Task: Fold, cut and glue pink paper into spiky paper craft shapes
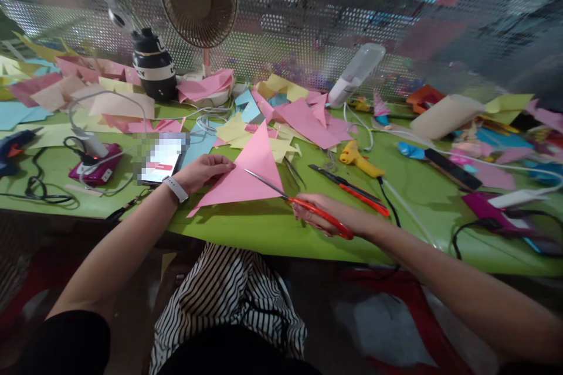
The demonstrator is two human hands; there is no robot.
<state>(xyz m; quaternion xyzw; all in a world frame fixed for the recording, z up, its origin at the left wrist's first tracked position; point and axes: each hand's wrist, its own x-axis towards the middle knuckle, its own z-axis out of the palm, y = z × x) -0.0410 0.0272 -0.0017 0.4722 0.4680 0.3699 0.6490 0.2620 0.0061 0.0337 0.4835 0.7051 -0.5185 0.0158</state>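
A pink paper (259,155) with a pointed, triangular outline is held just above the green table near its front edge. My left hand (204,171) pinches its left side between thumb and fingers. In my right hand (323,211) are red-handled scissors (319,210), gripped by the handles. Their blades lie across the lower right part of the paper, tips pointing left toward my left hand. I cannot tell whether the blades are parted. Right of my right hand lie a black and red utility knife (352,188) and a yellow glue gun (359,159).
Behind the paper are loose pink, yellow and blue paper scraps (303,120). A phone (165,158) lies left of my left hand, near a purple power block (97,163). A black bottle (153,64) and a fan (199,0) stand at the back. White cables (372,129) cross the green table (264,231).
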